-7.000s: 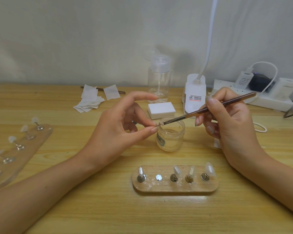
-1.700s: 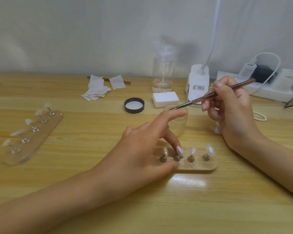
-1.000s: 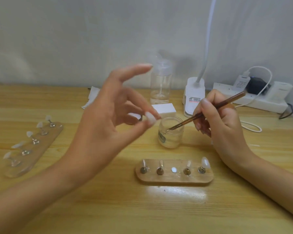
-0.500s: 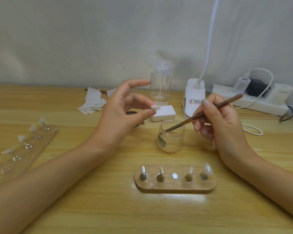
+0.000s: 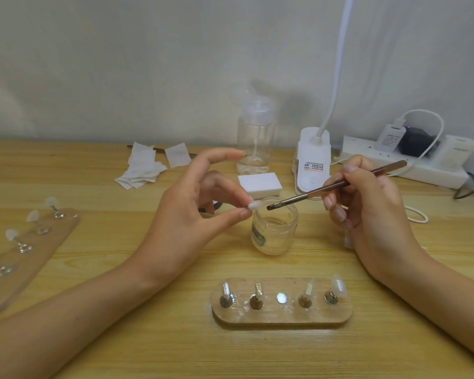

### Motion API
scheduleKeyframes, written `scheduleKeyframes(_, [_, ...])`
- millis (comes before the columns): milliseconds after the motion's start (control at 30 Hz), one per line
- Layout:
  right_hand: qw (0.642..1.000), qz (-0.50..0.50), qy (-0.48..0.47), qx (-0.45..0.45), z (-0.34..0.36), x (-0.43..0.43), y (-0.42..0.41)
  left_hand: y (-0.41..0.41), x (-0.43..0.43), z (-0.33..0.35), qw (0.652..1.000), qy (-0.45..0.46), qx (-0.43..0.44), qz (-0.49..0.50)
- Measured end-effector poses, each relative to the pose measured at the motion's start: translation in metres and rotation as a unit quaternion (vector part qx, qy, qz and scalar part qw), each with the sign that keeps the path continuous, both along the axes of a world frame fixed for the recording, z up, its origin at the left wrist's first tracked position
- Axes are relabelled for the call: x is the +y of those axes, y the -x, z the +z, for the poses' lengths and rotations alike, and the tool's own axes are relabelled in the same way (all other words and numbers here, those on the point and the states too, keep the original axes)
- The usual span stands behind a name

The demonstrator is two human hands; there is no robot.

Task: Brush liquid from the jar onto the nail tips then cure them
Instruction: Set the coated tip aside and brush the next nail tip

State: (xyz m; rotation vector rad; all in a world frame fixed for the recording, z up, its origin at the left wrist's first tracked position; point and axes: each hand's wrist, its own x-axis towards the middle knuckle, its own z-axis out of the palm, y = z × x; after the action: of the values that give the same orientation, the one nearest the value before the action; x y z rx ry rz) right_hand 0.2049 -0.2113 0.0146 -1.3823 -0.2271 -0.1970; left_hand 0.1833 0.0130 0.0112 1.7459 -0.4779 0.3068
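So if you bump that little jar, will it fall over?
Probably not: the jar is short and wide, standing flat on the table. It looks like glass, so likely heavy for its size and breakable. Its top is open, so a hard knock could spill what's inside.

The pale wooden table shows smooth grain with a soft sheen. The small round clear glass jar is glossy. The slim brown brush has a lacquered handle and a shiny metal ferrule. The oblong wooden stand carries dull metal pegs. The milky white nail tip looks like smooth plastic.
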Motion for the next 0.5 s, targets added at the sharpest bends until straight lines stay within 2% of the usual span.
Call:
scheduleKeyframes(200, [1.000, 0.011, -0.013, -0.011, 0.0001, 0.0001, 0.0006, 0.0008, 0.0016, -0.0012, 1.000, -0.023, -0.006, 0.009])
scheduleKeyframes(500, [0.999, 0.026, 0.022, -0.028, -0.0012, 0.0011, 0.0029, 0.0029, 0.0009, -0.0002, 0.999, -0.039, -0.031, 0.005])
